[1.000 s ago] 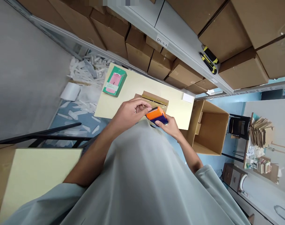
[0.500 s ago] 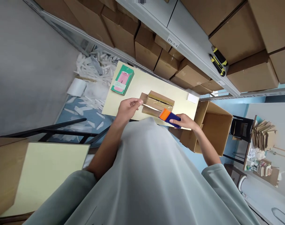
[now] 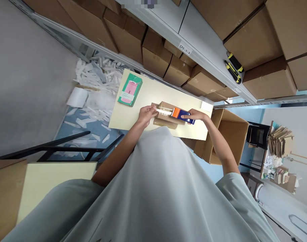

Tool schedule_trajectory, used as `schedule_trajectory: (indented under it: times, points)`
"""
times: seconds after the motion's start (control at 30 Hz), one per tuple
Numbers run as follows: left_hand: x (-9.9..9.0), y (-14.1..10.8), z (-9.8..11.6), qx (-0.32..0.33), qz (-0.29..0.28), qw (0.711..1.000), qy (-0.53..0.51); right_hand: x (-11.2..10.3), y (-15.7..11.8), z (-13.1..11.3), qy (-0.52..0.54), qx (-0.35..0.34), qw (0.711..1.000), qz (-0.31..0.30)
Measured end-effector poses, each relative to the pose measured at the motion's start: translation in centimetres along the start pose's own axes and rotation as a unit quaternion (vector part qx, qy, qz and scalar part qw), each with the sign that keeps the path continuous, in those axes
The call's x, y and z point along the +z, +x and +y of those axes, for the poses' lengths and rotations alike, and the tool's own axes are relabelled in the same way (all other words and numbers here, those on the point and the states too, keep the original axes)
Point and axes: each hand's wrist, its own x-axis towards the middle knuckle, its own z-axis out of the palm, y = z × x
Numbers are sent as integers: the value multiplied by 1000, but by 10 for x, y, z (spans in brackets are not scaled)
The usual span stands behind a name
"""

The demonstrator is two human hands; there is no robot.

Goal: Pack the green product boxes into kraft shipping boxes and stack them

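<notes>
Scraps [image 3: 100, 79] of white material are lying heaped on the blue floor at the left, with a white roll [image 3: 77, 97] sitting beside them. Next, a green box [image 3: 130, 90] bearing a pink picture is resting near the left end of a pale yellow table [image 3: 148, 90].

Farther right, the left hand [image 3: 145, 115] is hovering over the left side of a small cardboard box [image 3: 165, 118]. Its thumb and fingers are pressing together, pinching the left end of a shiny, clear strip of tape [image 3: 163, 111]. The strip is running rightward from these fingertips, stretching along the box; whether it is touching the cardboard everywhere, one cannot tell.

At the strip's other end, an orange and blue tape dispenser [image 3: 178, 113] is lying over the right part of the box, its orange end facing the left hand. The right hand [image 3: 196, 115] is clamping the dispenser's blue body from the right, with the thumb lying across the near side, so the orange end is projecting left, clear of the grip.

Beyond, a small white item [image 3: 206, 106] is lying near the table's right end. A large open carton [image 3: 230, 136] is standing just beside the table, and two yellow-and-black cutters [image 3: 234, 68] are lying on the shelf above.
</notes>
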Motion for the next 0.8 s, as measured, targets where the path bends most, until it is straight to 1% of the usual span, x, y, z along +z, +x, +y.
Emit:
schedule_trajectory:
  times: [0.2, 0.4, 0.6, 0.73, 0.8]
  points:
    - [-8, 9, -13, -26, 5, 999, -19, 5, 12, 6, -16, -1, 1000, -15]
    - [-14, 17, -24, -42, 0, 999, -29, 8, 18, 5, -52, 10, 999, -6]
    - [-9, 29, -29, -115, -10, 993, 38, 12, 17, -1, -59, 13, 998, -5]
    - [-9, 32, -30, -131, -33, 988, 72, 16, 18, -3, -66, 21, 997, 19]
    - [-12, 31, -28, -124, -23, 986, 105, 18, 19, -3, -66, 33, 997, 23]
